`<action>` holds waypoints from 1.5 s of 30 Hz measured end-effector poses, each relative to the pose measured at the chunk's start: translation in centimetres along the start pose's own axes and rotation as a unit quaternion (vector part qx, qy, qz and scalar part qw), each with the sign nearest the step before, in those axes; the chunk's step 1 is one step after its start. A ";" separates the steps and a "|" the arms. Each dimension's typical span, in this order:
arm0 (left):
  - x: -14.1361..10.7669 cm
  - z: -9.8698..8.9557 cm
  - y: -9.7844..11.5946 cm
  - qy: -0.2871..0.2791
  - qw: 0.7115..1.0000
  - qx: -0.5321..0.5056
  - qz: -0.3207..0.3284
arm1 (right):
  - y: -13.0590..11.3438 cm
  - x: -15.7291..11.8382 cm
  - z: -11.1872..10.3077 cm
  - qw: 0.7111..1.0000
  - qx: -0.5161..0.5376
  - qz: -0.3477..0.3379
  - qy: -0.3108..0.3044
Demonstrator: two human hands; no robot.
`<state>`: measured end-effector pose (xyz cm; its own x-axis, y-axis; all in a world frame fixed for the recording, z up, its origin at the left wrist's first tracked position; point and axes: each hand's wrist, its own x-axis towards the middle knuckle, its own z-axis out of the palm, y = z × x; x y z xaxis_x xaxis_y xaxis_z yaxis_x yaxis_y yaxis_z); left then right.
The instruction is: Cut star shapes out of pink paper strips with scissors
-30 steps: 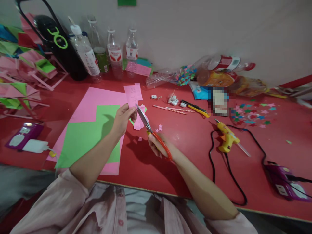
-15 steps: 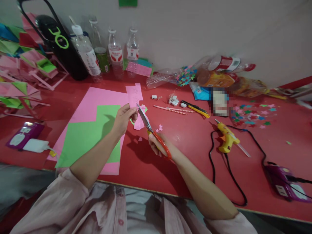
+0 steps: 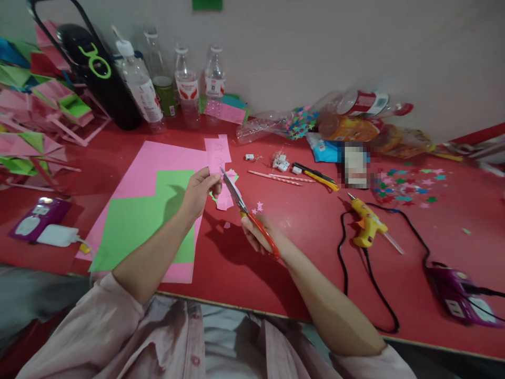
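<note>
My left hand [image 3: 201, 192] pinches a strip of pink paper [image 3: 216, 150] that has faint star outlines drawn on it. Closed around the red and yellow handles of a pair of scissors [image 3: 239, 197] is my right hand [image 3: 256, 234], with the blade tips at the paper's right edge, close to my left fingertips. Pink and green scraps [image 3: 226, 198] lie on the table beneath the blades. A few small cut pink stars [image 3: 258, 207] rest just right of the scissors. Under my left forearm are a green sheet [image 3: 138, 226] and larger pink sheets [image 3: 138, 168].
A yellow glue gun [image 3: 369, 223] with a looping black cord lies at right, near a purple power strip [image 3: 460, 295]. Colored paper stars [image 3: 410, 187], a yellow cutter [image 3: 323, 180] and striped straws [image 3: 276, 178] lie beyond. Bottles [image 3: 187, 89] and a black flask [image 3: 102, 79] line the wall.
My right hand and the scissors have shifted very slightly to the right. The pink strip has tilted a little in my left hand, and its star outlines show more clearly.
</note>
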<state>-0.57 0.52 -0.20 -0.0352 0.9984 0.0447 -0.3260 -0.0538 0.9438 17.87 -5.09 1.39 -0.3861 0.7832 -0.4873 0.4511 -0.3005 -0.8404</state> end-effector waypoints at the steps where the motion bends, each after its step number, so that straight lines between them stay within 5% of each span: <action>1: 0.0 0.0 0.0 -0.001 1.000 0.000 -0.002 | -0.1 -0.1 0.0 1.000 -0.002 0.000 0.000; 15: 0.4 -0.8 0.4 0.044 0.999 -0.017 0.028 | 0.4 0.6 -0.5 0.999 -0.012 0.008 -0.034; 21: 0.2 -0.5 0.3 -0.001 1.000 0.000 0.023 | 0.9 0.9 -0.2 0.999 0.011 0.012 -0.027; 45: 0.5 -0.9 0.6 0.010 1.000 0.015 0.025 | 0.8 0.6 -0.7 0.999 -0.018 -0.012 -0.050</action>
<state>-1.68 0.98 0.07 -0.0700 0.9939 0.0852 -0.2958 -0.1023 0.9498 18.55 -4.43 0.58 -0.4750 0.7313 -0.4896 0.4682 -0.2610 -0.8442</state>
